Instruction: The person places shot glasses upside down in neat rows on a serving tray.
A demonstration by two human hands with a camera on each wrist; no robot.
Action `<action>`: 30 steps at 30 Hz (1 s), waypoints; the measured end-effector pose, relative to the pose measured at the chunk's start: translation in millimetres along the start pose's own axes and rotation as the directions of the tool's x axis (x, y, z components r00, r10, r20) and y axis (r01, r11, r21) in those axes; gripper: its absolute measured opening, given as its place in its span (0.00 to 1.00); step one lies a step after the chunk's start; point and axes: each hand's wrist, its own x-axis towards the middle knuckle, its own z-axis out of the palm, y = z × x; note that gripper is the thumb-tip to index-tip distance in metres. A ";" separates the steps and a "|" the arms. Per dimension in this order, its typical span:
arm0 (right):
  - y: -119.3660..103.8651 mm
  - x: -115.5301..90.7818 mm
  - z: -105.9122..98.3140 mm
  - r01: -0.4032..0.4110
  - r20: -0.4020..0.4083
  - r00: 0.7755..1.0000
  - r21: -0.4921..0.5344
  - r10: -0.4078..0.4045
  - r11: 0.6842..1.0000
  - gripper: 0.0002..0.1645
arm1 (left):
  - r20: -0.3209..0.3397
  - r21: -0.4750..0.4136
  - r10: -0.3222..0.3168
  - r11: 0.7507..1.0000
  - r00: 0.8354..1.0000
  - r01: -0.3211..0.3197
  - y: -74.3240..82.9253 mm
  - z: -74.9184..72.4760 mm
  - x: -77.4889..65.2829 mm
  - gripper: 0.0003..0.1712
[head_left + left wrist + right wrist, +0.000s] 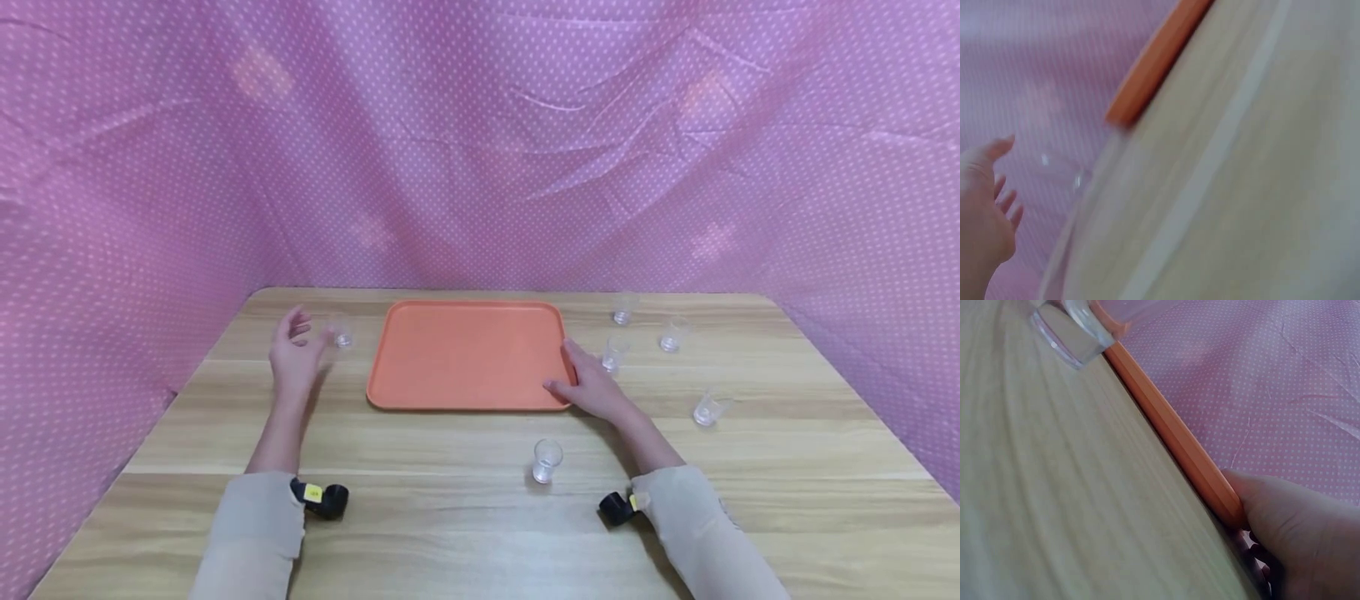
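Observation:
An orange tray [468, 354] lies flat on the table. At its near right corner my right hand [596, 390] grips the rim; in the right wrist view the thumb [1244, 482] is over the edge and the other fingers are lower, partly hidden. Left of the tray, my left hand [294, 354] is raised beside a small clear glass [342, 338], its fingers loosely bent and holding nothing. The left wrist view shows a gap between this hand [985, 206] and the faint, blurred glass [1060, 170].
A small clear glass [546, 462] stands in front of the tray, between the forearms. Several more are on the right, including one glass [613, 356] right by my right fingers and another glass [708, 410] farther out. A pink dotted curtain [480, 167] hangs behind the wooden table [420, 517].

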 end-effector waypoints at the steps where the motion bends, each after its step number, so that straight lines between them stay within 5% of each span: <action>1: 0.2 -0.2 -0.2 -0.001 0.000 1.000 0.001 0.001 1.000 0.52 | 0.021 -0.013 -0.010 1.000 1.000 0.010 -3.8 -2.9 4.3 0.36; 6: 2.5 -1.0 -0.9 -0.005 -0.013 1.000 0.003 0.005 1.000 0.52 | 0.245 0.032 -0.056 0.998 0.968 0.049 -21.7 -10.2 21.1 0.40; 9: 3.4 -0.5 -0.2 -0.002 -0.014 1.000 0.010 0.002 1.000 0.52 | 0.322 0.045 -0.058 0.998 0.945 0.045 -31.3 -12.0 25.9 0.40; 19: 1.9 1.0 -1.9 0.008 -0.021 1.000 0.022 -0.008 1.000 0.52 | 0.381 0.161 -0.067 0.987 0.922 0.005 -45.8 -6.4 31.6 0.37; 30: 3.1 1.2 0.1 0.003 -0.011 1.000 0.027 -0.003 1.000 0.52 | 0.326 0.306 0.001 0.946 0.945 -0.107 -48.4 -1.0 33.3 0.27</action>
